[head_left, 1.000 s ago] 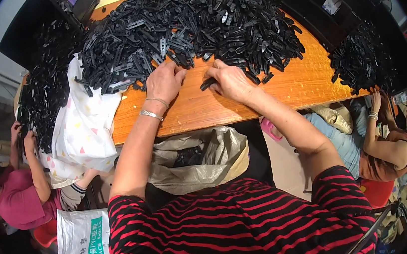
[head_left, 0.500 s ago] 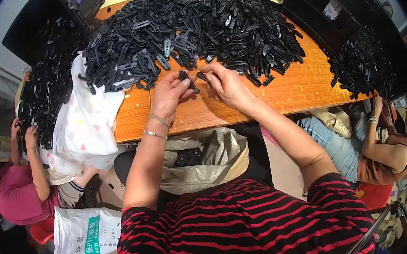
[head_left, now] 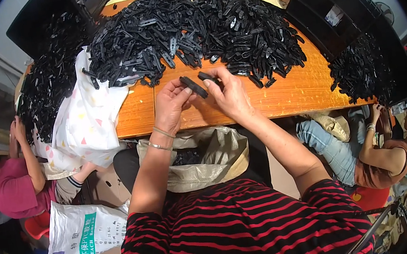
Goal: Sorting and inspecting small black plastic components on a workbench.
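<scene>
Above the table's near edge, my left hand pinches a long black plastic piece between thumb and fingers. Close beside it, my right hand grips a second black plastic piece, partly covered by the fingers. The two pieces are near each other with a small gap. Beyond my hands lies a heap of long dark grey-black plastic pieces, and to its right a heap of shorter, glossier black pieces.
An open woven sack with black pieces inside sits at my lap. Black crates stand at both sides, parts spilling out. A patterned white cloth hangs over the left edge. Two people work at left and right. A printed white bag lies lower left.
My hands have drawn closer together and the two pieces are nearer each other. The left hand's piece has turned to show more of its length. The view has shifted slightly.
</scene>
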{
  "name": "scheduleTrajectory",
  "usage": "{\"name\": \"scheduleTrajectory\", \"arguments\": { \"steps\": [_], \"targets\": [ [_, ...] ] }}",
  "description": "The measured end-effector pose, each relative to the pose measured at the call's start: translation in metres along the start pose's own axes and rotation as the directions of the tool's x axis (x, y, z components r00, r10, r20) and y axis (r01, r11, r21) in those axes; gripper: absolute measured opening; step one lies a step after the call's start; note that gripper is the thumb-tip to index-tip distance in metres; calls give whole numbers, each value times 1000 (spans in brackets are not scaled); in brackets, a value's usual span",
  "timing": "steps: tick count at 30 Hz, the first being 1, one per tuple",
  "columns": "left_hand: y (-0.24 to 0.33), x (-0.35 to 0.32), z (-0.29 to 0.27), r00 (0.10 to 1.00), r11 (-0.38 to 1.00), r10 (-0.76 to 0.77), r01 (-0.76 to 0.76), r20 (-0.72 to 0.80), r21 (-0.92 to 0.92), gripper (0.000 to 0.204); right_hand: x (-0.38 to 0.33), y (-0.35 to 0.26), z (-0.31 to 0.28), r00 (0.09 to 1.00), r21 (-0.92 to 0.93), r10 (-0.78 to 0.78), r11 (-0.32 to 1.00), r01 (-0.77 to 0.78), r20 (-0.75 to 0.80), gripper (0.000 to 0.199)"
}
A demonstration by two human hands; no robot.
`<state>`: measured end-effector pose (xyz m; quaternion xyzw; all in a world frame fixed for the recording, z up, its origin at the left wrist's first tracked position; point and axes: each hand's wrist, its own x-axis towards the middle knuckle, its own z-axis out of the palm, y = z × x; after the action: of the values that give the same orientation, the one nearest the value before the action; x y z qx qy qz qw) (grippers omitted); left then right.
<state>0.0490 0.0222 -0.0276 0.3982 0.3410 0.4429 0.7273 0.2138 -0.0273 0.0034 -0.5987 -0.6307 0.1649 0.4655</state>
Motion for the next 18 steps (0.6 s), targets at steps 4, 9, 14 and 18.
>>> {"name": "scheduleTrajectory", "arguments": {
  "steps": [4, 9, 14, 18],
  "targets": [
    [5, -4, 12, 992, 993, 114, -112, 51, -33, 21, -4, -12, 5, 968, -38, -230, 973, 227, -96, 19],
    [4, -8, 18, 977, 977, 213, -213, 16, -26, 20, -5, -9, 6, 986, 28, -154, 987, 156, -59, 21],
    [-4, -10, 21, 930, 930, 365, -362, -47, 58, 21, -7, -11, 4, 990, 4, -135, 991, 136, -50, 22],
    [-5, -16, 29, 880, 871, 472, -459, -44, 173, 22, -7, -7, 4, 992, 69, -110, 991, 115, -68, 22]
  ]
}}
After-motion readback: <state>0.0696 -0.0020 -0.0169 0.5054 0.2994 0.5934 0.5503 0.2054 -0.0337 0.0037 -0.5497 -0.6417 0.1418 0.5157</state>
